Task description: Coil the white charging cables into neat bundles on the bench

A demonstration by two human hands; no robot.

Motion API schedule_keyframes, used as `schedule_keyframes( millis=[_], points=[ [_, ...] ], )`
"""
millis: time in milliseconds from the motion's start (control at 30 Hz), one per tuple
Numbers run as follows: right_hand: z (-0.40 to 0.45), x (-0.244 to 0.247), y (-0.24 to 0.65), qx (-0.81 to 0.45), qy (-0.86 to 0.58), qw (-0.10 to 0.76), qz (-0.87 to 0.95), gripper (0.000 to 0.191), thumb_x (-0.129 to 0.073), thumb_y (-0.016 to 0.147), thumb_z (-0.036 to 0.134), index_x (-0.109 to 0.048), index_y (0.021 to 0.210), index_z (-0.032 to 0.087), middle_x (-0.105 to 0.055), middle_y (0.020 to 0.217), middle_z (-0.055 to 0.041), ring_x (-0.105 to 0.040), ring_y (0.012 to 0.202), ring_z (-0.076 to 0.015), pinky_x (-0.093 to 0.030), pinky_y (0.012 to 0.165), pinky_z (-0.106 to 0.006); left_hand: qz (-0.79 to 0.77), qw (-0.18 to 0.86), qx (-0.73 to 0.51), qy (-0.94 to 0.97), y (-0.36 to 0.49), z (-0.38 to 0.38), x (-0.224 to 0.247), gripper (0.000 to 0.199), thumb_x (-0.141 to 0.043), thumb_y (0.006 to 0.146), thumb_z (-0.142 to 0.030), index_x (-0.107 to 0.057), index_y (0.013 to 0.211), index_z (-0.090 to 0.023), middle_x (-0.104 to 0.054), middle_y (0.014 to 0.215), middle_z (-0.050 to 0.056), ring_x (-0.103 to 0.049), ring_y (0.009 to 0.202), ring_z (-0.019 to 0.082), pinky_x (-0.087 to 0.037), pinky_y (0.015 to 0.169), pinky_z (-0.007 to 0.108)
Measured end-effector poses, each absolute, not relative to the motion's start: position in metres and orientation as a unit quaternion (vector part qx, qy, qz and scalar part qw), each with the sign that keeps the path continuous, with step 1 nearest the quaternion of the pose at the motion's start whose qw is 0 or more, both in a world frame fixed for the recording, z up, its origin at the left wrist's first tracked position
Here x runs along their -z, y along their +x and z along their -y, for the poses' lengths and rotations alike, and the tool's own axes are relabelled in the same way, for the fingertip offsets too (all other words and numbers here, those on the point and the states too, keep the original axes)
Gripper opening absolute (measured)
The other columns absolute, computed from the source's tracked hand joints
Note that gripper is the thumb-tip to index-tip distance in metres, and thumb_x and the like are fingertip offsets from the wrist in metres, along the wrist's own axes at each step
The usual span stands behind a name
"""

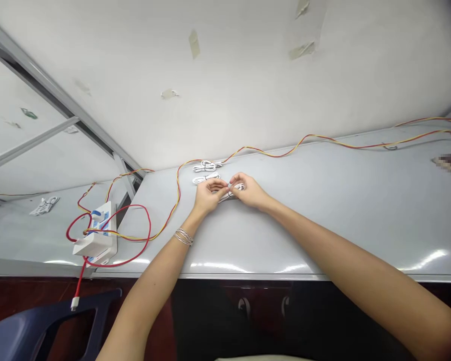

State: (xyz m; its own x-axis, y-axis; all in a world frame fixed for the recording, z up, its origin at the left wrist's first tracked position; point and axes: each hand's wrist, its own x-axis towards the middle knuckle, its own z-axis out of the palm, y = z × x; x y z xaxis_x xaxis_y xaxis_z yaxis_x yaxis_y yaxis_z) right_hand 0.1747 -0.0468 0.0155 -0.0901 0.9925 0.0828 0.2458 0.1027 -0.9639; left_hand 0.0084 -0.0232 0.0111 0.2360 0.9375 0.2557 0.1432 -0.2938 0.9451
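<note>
A coiled white cable (239, 187) is between my two hands, low over the grey table. My right hand (250, 191) is closed, its thumb and fingers pinching the coil. My left hand (209, 195) is closed too, fingertips together at the coil's left side, almost meeting the right fingertips. Whether a tie sits between the fingertips is too small to tell. Just behind my left hand lies a white cable bundle (206, 178), bound with a dark tie. Another bound white bundle (206, 167) lies behind that one, near the wall.
A white power strip (108, 235) with plugs and a looped red cable (149, 225) stands at the left. A red-yellow twisted wire (178, 183) runs along the wall. More white cable (45, 205) lies far left. A blue chair (22, 326) stands below the table edge (248, 276).
</note>
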Motion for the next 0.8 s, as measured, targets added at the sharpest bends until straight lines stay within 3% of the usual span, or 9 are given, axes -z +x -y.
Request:
schedule_keyframes(
  millis=[333,500,600,700,800],
  points=[
    [0.0501,-0.0247,0.1782,-0.53,-0.502,0.413,0.544,0.015,-0.066,0.077,0.025,-0.056,0.088,0.021,-0.057,0.067,0.0031,-0.051,0.055,-0.011,-0.041,0.051,-0.023,-0.382,0.496,-0.45,0.637,0.0058,0.0213,-0.0122,0.037,-0.086,0.063,-0.034,-0.071,0.089,-0.013,-0.073,0.084,0.009,-0.069,0.077,0.018,-0.055,0.074,0.031],
    [0.0495,-0.0245,0.1755,-0.539,-0.5,0.427,0.526,0.009,-0.063,0.081,0.026,-0.056,0.086,0.023,-0.055,0.066,0.0037,-0.05,0.052,-0.0106,-0.042,0.05,-0.024,-0.359,0.55,-0.452,0.603,0.0021,0.0205,-0.0132,0.041,-0.088,0.062,-0.03,-0.07,0.094,-0.013,-0.071,0.082,0.006,-0.068,0.077,0.016,-0.054,0.077,0.03],
    [0.0495,-0.0211,0.1724,-0.544,-0.487,0.437,0.524,0.011,-0.059,0.085,0.032,-0.054,0.087,0.023,-0.058,0.068,0.0027,-0.051,0.053,-0.012,-0.043,0.051,-0.026,-0.348,0.607,-0.416,0.58,-0.0006,0.0216,-0.016,0.042,-0.088,0.063,-0.027,-0.07,0.098,-0.014,-0.072,0.083,0.005,-0.068,0.075,0.015,-0.053,0.071,0.028],
    [0.0499,-0.0172,0.17,-0.464,-0.483,0.47,0.574,0.019,-0.053,0.089,0.04,-0.056,0.086,0.022,-0.064,0.078,-0.0019,-0.057,0.065,-0.0153,-0.045,0.059,-0.029,-0.351,0.645,-0.403,0.546,-0.0008,0.0229,-0.0187,0.041,-0.088,0.06,-0.025,-0.07,0.096,-0.015,-0.071,0.082,0.005,-0.066,0.07,0.015,-0.051,0.066,0.027],
    [0.0504,-0.016,0.1703,-0.305,-0.492,0.512,0.635,0.023,-0.052,0.091,0.042,-0.057,0.086,0.021,-0.067,0.089,-0.006,-0.06,0.082,-0.0191,-0.047,0.076,-0.034,-0.358,0.652,-0.428,0.513,0.0008,0.0228,-0.0201,0.041,-0.089,0.057,-0.022,-0.069,0.092,-0.015,-0.071,0.08,0.003,-0.066,0.071,0.014,-0.051,0.068,0.026]
  ],
)
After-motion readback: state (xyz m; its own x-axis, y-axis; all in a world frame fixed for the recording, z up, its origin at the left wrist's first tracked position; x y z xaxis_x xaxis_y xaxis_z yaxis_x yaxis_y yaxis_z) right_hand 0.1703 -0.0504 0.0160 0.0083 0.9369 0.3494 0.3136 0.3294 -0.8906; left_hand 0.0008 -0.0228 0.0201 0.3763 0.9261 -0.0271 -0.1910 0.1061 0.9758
